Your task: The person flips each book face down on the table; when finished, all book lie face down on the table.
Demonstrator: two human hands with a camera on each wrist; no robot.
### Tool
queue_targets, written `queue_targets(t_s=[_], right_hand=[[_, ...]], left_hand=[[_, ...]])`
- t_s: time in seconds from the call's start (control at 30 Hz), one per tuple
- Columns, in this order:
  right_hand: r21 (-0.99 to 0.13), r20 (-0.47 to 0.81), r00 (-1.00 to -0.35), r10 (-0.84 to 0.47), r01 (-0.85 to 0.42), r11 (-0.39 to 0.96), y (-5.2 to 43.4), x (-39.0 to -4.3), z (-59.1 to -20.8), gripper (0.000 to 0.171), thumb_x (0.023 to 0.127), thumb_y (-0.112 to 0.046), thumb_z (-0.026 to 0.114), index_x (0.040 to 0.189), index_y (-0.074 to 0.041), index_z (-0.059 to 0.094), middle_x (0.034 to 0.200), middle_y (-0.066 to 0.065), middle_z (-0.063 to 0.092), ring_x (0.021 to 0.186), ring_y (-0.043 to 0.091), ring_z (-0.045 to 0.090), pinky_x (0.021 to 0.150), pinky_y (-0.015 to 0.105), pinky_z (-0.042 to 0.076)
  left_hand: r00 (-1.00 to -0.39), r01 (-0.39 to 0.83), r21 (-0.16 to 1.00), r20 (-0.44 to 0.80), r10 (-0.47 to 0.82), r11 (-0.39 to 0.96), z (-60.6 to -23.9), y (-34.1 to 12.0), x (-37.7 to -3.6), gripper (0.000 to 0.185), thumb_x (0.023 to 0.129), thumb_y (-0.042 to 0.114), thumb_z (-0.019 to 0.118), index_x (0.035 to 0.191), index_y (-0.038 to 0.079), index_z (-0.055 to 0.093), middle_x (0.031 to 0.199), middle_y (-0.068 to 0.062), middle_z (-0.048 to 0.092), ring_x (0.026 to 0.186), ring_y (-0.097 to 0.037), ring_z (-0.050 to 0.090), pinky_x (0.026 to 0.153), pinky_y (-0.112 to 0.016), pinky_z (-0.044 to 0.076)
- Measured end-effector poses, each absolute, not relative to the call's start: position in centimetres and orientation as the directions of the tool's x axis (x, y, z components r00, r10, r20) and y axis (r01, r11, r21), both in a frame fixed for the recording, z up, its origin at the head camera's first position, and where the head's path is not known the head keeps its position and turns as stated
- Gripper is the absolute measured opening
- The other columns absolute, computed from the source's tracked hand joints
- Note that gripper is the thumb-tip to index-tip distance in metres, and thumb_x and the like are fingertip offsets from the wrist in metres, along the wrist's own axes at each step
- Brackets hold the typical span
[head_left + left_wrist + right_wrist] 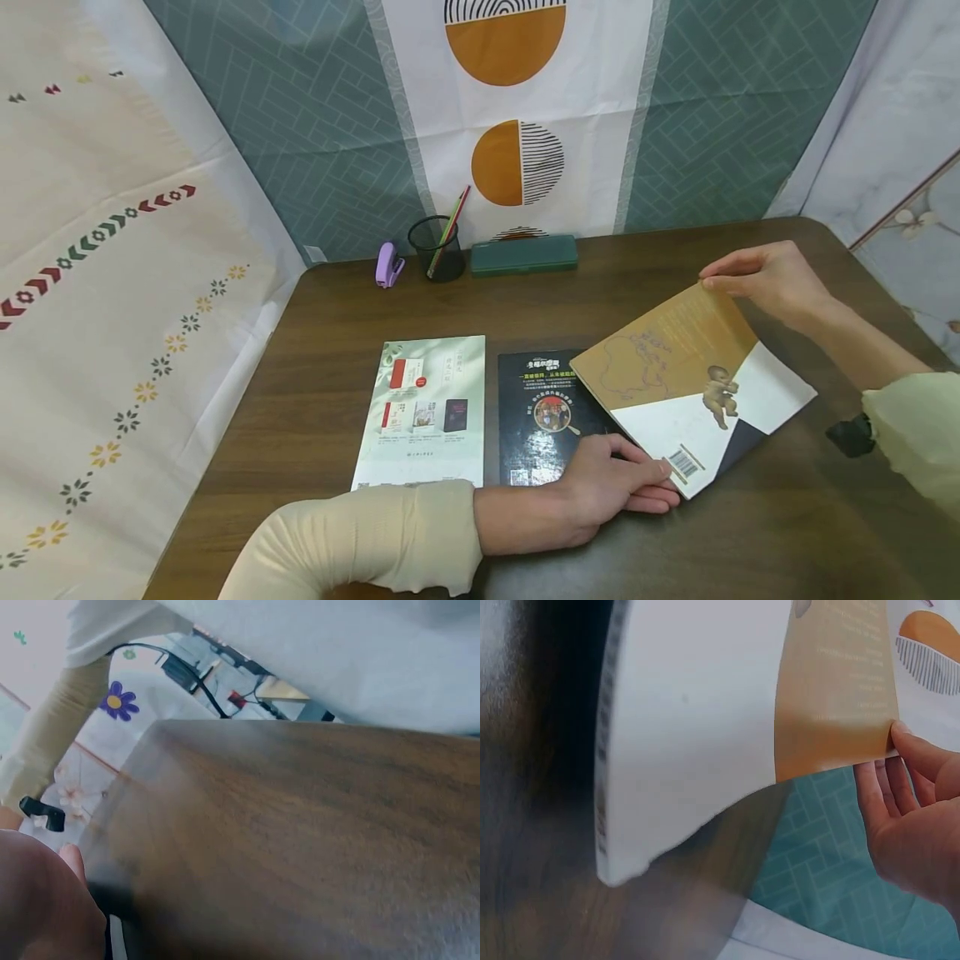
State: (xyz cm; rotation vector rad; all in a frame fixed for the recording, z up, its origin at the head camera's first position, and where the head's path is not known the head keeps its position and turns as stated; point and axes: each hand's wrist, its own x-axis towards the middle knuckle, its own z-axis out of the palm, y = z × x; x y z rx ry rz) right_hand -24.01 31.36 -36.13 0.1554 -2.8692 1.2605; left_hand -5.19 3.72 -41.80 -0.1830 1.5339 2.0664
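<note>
An ochre and white book with a baby pictured on its cover is held tilted above the wooden table. My left hand grips its near corner by the barcode, thumb on top and fingers beneath. At the far corner my right hand pinches the ochre part of the cover. The right wrist view shows this book from close up, with my right hand at its corner. It overlaps a black book, which lies flat beside a pale green book. Only part of my left hand shows in the left wrist view.
Along the table's back edge stand a purple stapler, a black mesh pen cup with pencils, and a dark green pencil case. Patterned cloth hangs behind the table and to its left. The table's right corner is rounded.
</note>
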Motion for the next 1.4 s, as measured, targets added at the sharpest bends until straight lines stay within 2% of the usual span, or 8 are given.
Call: queue_targets(t_s=[0.23, 0.5, 0.8, 0.9, 1.07, 1.13, 1.2, 1.4], right_hand=[[-0.739, 0.036, -0.995, -0.093, -0.089, 0.667, 31.0, -24.5, -37.1, 0.036, 0.098, -0.026, 0.08, 0.121, 0.002, 0.077, 0.109, 0.008, 0.079, 0.089, 0.001, 0.06, 0.071, 0.015, 0.049], [-0.713, 0.039, -0.995, -0.09, -0.091, 0.696, 30.2, -24.9, -38.1, 0.031, 0.099, -0.023, 0.079, 0.119, 0.001, 0.078, 0.115, 0.018, 0.077, 0.101, 0.025, 0.061, 0.069, 0.016, 0.049], [-0.719, 0.028, -0.994, -0.103, -0.091, 0.689, 29.9, -25.3, -38.8, 0.032, 0.099, -0.021, 0.079, 0.121, 0.003, 0.077, 0.118, 0.021, 0.076, 0.113, 0.036, 0.062, 0.076, 0.021, 0.044], [-0.72, 0.023, -0.995, -0.099, -0.085, 0.689, 29.7, -25.5, -39.1, 0.034, 0.1, -0.021, 0.078, 0.123, 0.003, 0.076, 0.12, 0.023, 0.076, 0.117, 0.04, 0.062, 0.085, 0.03, 0.046], [-0.735, -0.004, -0.996, -0.087, -0.056, 0.676, 29.3, -25.7, -39.7, 0.036, 0.101, -0.02, 0.076, 0.127, 0.005, 0.073, 0.125, 0.025, 0.073, 0.125, 0.046, 0.058, 0.102, 0.056, 0.044], [-0.739, -0.017, -0.996, -0.084, -0.044, 0.672, 29.2, -25.9, -39.9, 0.036, 0.101, -0.019, 0.075, 0.129, 0.005, 0.072, 0.125, 0.025, 0.072, 0.128, 0.047, 0.057, 0.105, 0.058, 0.042], [-0.738, -0.027, -0.996, -0.089, -0.041, 0.673, 29.1, -25.9, -40.0, 0.037, 0.102, -0.018, 0.075, 0.13, 0.005, 0.071, 0.126, 0.025, 0.072, 0.129, 0.047, 0.056, 0.104, 0.055, 0.043], [-0.757, -0.05, -0.99, -0.129, -0.047, 0.651, 28.9, -26.1, -40.3, 0.039, 0.103, -0.014, 0.072, 0.135, 0.008, 0.067, 0.131, 0.027, 0.069, 0.129, 0.047, 0.059, 0.083, 0.014, 0.045]], left_hand=[[-0.838, -0.518, 0.826, -0.438, 0.326, -0.222, -42.1, 4.7, -4.8, 0.011, 0.094, -0.006, 0.073, 0.096, -0.002, 0.063, 0.083, -0.024, 0.077, 0.081, -0.035, 0.079, 0.067, -0.03, 0.063], [-0.823, -0.542, 0.812, -0.46, 0.333, -0.216, -42.2, 5.5, -4.5, 0.008, 0.095, -0.007, 0.071, 0.095, -0.002, 0.065, 0.085, -0.024, 0.077, 0.088, -0.042, 0.078, 0.066, -0.03, 0.063], [-0.811, -0.559, 0.807, -0.484, 0.329, -0.19, -42.5, 6.1, -4.3, 0.007, 0.094, -0.009, 0.068, 0.092, -0.002, 0.067, 0.085, -0.022, 0.077, 0.089, -0.042, 0.078, 0.066, -0.03, 0.063], [-0.807, -0.561, 0.809, -0.486, 0.336, -0.176, -42.6, 6.1, -4.2, 0.006, 0.094, -0.009, 0.067, 0.092, -0.004, 0.069, 0.085, -0.022, 0.078, 0.089, -0.04, 0.078, 0.067, -0.029, 0.063], [-0.804, -0.563, 0.81, -0.491, 0.336, -0.163, -42.4, 5.8, -4.1, 0.006, 0.093, -0.01, 0.067, 0.095, -0.004, 0.069, 0.086, -0.022, 0.078, 0.09, -0.039, 0.078, 0.068, -0.029, 0.063], [-0.803, -0.565, 0.81, -0.495, 0.331, -0.159, -42.3, 5.7, -4.1, 0.007, 0.093, -0.009, 0.068, 0.095, -0.002, 0.068, 0.087, -0.022, 0.078, 0.09, -0.039, 0.078, 0.069, -0.03, 0.063], [-0.801, -0.565, 0.811, -0.496, 0.334, -0.151, -42.3, 5.6, -4.2, 0.008, 0.094, -0.008, 0.069, 0.096, 0.0, 0.067, 0.089, -0.021, 0.078, 0.091, -0.04, 0.078, 0.071, -0.032, 0.064], [-0.796, -0.559, 0.822, -0.494, 0.35, -0.112, -42.1, 5.4, -4.3, 0.008, 0.098, -0.006, 0.068, 0.104, 0.0, 0.068, 0.095, -0.017, 0.079, 0.095, -0.04, 0.078, 0.075, -0.036, 0.064]])
